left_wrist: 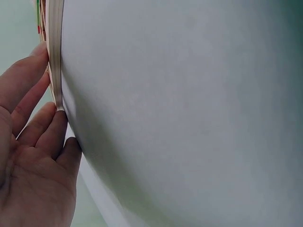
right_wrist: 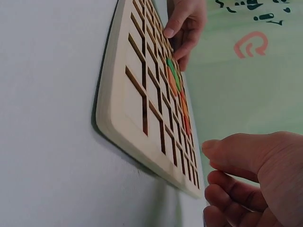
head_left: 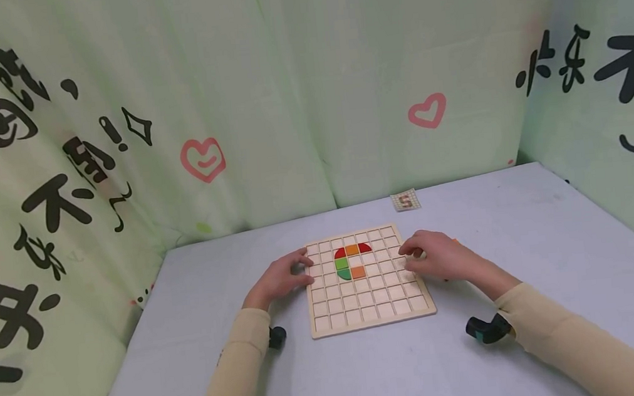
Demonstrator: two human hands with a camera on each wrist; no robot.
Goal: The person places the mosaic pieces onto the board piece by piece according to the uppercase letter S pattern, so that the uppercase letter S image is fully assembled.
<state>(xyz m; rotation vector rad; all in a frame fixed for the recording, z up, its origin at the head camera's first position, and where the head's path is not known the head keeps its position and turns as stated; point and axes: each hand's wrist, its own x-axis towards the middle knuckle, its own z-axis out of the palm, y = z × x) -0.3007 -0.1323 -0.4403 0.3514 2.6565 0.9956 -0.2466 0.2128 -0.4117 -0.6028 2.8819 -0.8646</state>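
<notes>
A wooden grid board lies on the table with several coloured pieces set in its upper middle squares. Two red rounded pieces flank an orange square; below are a green square, a green rounded piece and another orange square. My left hand touches the board's left side, its thumb and fingertips resting along the edge. At the opposite side, my right hand hovers by the right edge, fingers loosely bent. Nothing shows between its thumb and fingers.
A small card with a grid pattern lies at the table's back edge. Bits of orange peek out behind the right hand. A pale green printed curtain hangs behind the white table.
</notes>
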